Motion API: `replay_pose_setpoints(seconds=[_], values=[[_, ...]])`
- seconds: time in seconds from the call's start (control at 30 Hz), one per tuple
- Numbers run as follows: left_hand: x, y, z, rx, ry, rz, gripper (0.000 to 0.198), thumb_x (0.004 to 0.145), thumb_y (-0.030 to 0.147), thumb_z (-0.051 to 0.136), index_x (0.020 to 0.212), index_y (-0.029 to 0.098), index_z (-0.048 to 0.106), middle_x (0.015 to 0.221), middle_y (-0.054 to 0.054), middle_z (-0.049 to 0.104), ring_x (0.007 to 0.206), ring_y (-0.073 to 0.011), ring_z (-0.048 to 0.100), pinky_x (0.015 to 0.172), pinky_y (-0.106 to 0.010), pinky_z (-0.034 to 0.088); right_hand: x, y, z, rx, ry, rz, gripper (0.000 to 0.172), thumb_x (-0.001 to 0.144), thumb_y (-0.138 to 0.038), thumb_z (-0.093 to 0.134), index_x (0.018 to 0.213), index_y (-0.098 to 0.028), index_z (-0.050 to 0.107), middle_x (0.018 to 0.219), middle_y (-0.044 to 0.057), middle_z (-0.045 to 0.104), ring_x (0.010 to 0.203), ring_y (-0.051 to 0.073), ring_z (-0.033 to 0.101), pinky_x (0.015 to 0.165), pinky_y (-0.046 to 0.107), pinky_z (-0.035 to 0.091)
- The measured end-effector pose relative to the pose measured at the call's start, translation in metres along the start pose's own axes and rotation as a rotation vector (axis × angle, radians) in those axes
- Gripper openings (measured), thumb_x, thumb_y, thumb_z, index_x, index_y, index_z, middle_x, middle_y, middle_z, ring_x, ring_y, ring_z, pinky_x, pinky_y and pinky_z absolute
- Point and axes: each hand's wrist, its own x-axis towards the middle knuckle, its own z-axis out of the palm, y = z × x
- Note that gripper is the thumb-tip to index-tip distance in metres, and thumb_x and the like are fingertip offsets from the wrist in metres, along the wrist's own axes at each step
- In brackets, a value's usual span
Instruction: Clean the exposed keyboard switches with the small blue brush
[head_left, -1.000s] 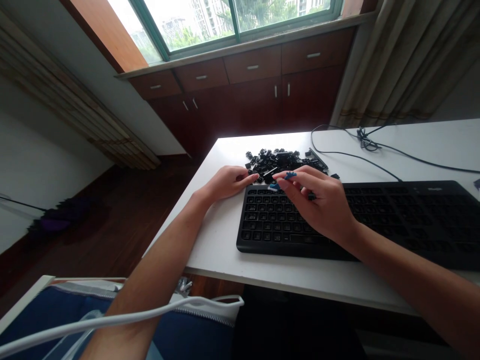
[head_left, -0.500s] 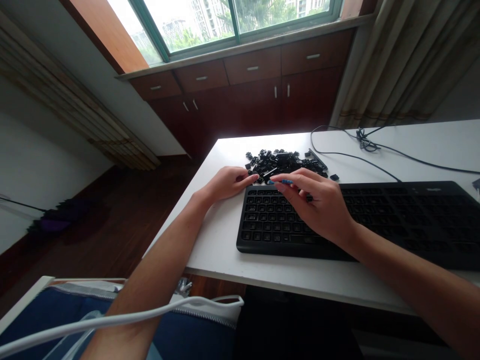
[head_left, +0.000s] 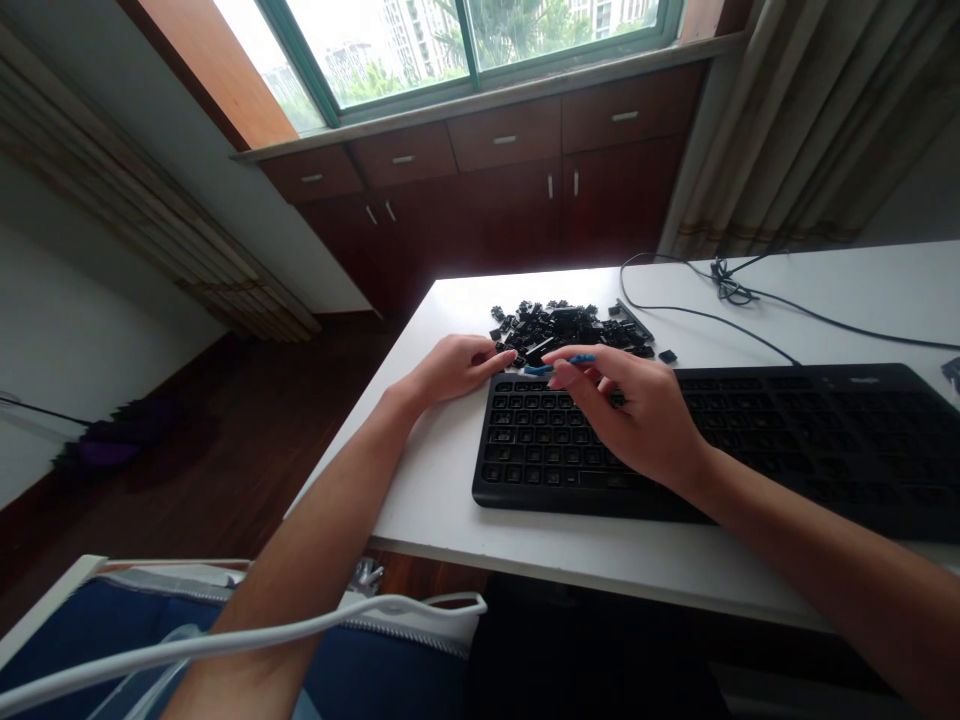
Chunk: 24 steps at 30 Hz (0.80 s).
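A black keyboard (head_left: 536,440) with its keycaps off lies along the white table's near side, its sockets bare. My right hand (head_left: 630,400) is above its left part, thumb and fingers pinching a thin blue tool (head_left: 538,370). The tool points left over the keyboard's far edge; its exact kind is too small to make out. My left hand (head_left: 457,365) rests on the table at the keyboard's far left corner, thumb stretched out, holding nothing I can see. Right behind both hands is a pile of loose black keycaps (head_left: 559,325).
The keyboard's cable (head_left: 705,308) runs over the white table (head_left: 450,480) to a tied bundle at the back. A white cord (head_left: 300,628) crosses in front of my left forearm. Beyond the table stand dark red cabinets (head_left: 480,215) under a window.
The blue tool has shifted slightly in my right hand, its tip now farther left and a little lower. My left hand has stayed in place.
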Motion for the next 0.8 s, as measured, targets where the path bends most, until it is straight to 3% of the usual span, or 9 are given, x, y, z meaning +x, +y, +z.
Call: replay_pose_setpoints(seconds=[0.13, 0.3, 0.43, 0.53, 0.67, 0.8], values=[[0.0001, 0.0004, 0.0001, -0.002, 0.009, 0.0, 0.054, 0.096, 0.054, 0.053, 0.058, 0.017, 0.041, 0.055, 0.004, 0.037, 0.055, -0.0092, 0.031, 0.054, -0.026, 0.025, -0.0013, 0.0036, 0.0028, 0.023, -0.095, 0.055, 0.021, 0.099, -0.032, 0.059, 0.095, -0.016, 0.072, 0.082, 0.002, 0.077, 0.067, 0.011, 0.069, 0.054, 0.023, 0.05], [0.0002, 0.0018, -0.0004, 0.011, -0.002, -0.013, 0.054, 0.096, 0.055, 0.052, 0.059, 0.017, 0.04, 0.055, 0.004, 0.038, 0.055, -0.009, 0.031, 0.054, -0.026, 0.025, -0.0011, 0.0042, 0.0012, -0.135, -0.009, -0.05, 0.019, 0.1, -0.025, 0.058, 0.112, -0.017, 0.069, 0.093, 0.002, 0.078, 0.073, 0.011, 0.07, 0.061, 0.024, 0.051], [0.0003, 0.0022, -0.0005, 0.018, -0.005, -0.016, 0.055, 0.096, 0.054, 0.052, 0.058, 0.017, 0.04, 0.055, 0.004, 0.037, 0.055, -0.0089, 0.031, 0.054, -0.026, 0.025, -0.0016, 0.005, 0.0015, -0.017, -0.061, 0.031, 0.021, 0.102, -0.03, 0.054, 0.11, -0.017, 0.068, 0.089, 0.0, 0.077, 0.072, 0.01, 0.07, 0.06, 0.023, 0.051], [0.0004, 0.0021, -0.0003, 0.016, -0.009, -0.023, 0.055, 0.096, 0.055, 0.052, 0.058, 0.017, 0.039, 0.055, 0.004, 0.036, 0.055, -0.009, 0.03, 0.055, -0.025, 0.026, -0.0025, 0.0072, 0.0022, -0.072, -0.113, 0.034, 0.022, 0.102, -0.032, 0.054, 0.109, -0.017, 0.069, 0.089, 0.002, 0.076, 0.076, 0.013, 0.07, 0.064, 0.026, 0.052], [0.0006, 0.0024, -0.0005, 0.018, -0.007, -0.023, 0.054, 0.096, 0.054, 0.053, 0.058, 0.017, 0.041, 0.055, 0.004, 0.037, 0.055, -0.0092, 0.031, 0.054, -0.026, 0.025, -0.002, 0.006, 0.001, -0.174, -0.022, -0.045, 0.022, 0.103, -0.028, 0.052, 0.115, -0.018, 0.067, 0.104, 0.005, 0.076, 0.09, 0.016, 0.071, 0.071, 0.029, 0.054], [0.0011, 0.0027, -0.0007, 0.011, -0.006, -0.017, 0.054, 0.096, 0.053, 0.053, 0.058, 0.017, 0.04, 0.055, 0.004, 0.037, 0.055, -0.0092, 0.03, 0.054, -0.026, 0.024, -0.0013, 0.0044, 0.0009, -0.004, -0.052, 0.035, 0.023, 0.103, -0.033, 0.05, 0.11, -0.017, 0.066, 0.09, 0.003, 0.074, 0.075, 0.012, 0.068, 0.06, 0.024, 0.051]])
